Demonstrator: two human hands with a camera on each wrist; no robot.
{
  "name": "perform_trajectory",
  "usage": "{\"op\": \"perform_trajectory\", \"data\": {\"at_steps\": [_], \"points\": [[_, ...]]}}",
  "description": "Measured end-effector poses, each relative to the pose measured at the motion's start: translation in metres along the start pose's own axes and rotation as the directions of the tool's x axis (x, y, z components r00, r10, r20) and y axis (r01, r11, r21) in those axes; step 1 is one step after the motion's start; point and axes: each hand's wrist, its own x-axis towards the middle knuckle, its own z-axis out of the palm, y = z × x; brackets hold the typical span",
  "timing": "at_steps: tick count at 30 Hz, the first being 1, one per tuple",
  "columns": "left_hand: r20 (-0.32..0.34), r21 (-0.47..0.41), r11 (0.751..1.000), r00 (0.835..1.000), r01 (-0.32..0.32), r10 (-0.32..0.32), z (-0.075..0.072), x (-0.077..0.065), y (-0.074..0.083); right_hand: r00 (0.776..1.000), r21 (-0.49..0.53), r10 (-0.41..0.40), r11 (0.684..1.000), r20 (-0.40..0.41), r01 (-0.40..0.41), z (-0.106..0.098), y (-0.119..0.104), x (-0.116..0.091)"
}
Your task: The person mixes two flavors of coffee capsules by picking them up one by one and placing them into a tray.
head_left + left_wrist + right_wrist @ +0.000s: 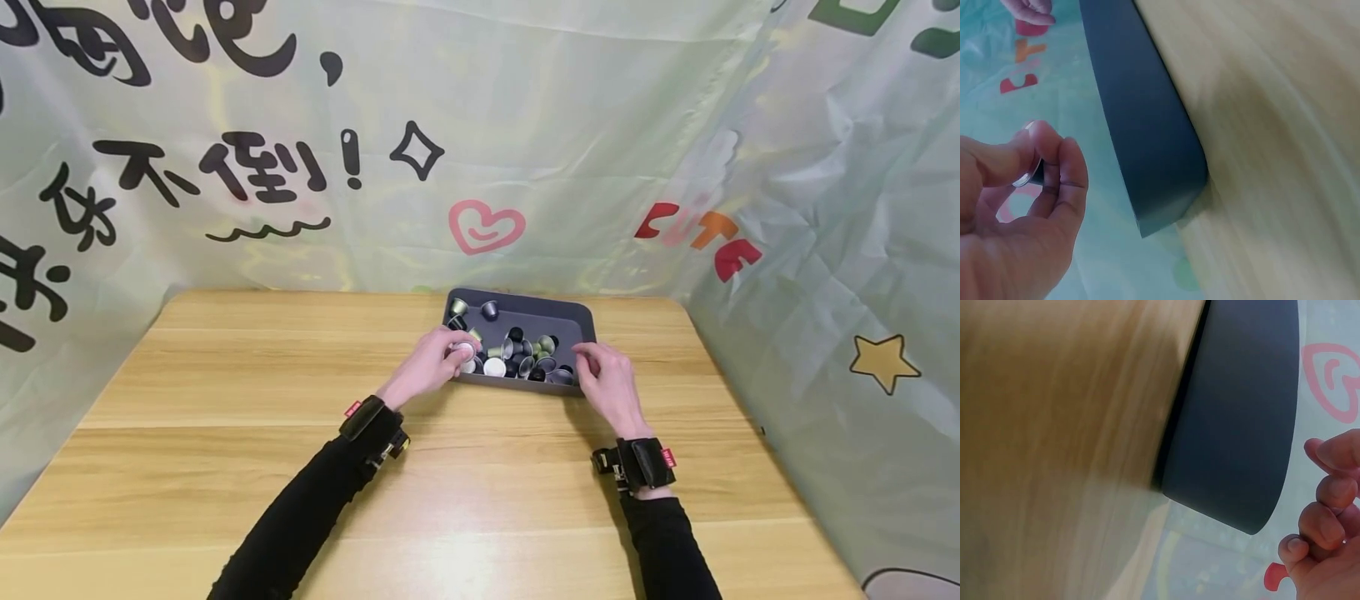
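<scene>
A dark grey rectangular tray [517, 310] holds several coffee capsules in green, black and dark grey, some with white lids showing. My left hand [433, 362] is over the tray's left end and pinches a coffee capsule [465, 350] between thumb and fingers. In the left wrist view, the pinched coffee capsule [1038, 174] shows a silvery rim and a dark body, partly hidden by the fingers. At the tray's right edge is my right hand [611, 383], its fingers loosely bent and nothing visible in them. The right wrist view shows that hand [1332, 531] beside the tray wall [1229, 419].
The tray stands near the far edge of a wooden table [480, 483]. Behind it hangs a pale printed cloth [585, 150] with lettering and a pink heart, and more cloth closes off the right side. Several capsules lie crowded along the tray's near side.
</scene>
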Motion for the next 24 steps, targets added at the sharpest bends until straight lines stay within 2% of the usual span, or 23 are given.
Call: {"op": "perform_trajectory", "data": {"at_steps": [2,6,14,18,24], "points": [[-0.014,0.024,1.000,1.000,-0.004,0.004,0.003,0.006,0.002,1.000,-0.001,0.000,1.000,0.003,0.000,0.000,0.000,0.000],[-0.029,0.062,0.998,0.999,0.027,-0.025,0.007,0.014,0.005,1.000,-0.004,0.009,1.000,0.014,-0.009,0.000,-0.001,-0.001],[-0.047,0.086,0.994,0.997,0.067,-0.063,0.016,0.021,0.008,1.000,0.002,0.010,1.000,0.014,-0.010,-0.001,-0.001,0.000],[-0.035,0.044,0.995,0.995,0.090,-0.089,0.019,0.022,0.007,1.000,-0.002,-0.007,1.000,0.000,0.007,-0.002,0.001,-0.001],[0.011,-0.111,0.984,0.991,0.137,-0.136,0.016,0.017,0.004,1.000,-0.004,-0.020,1.000,-0.010,0.020,-0.003,0.002,-0.001]]}}
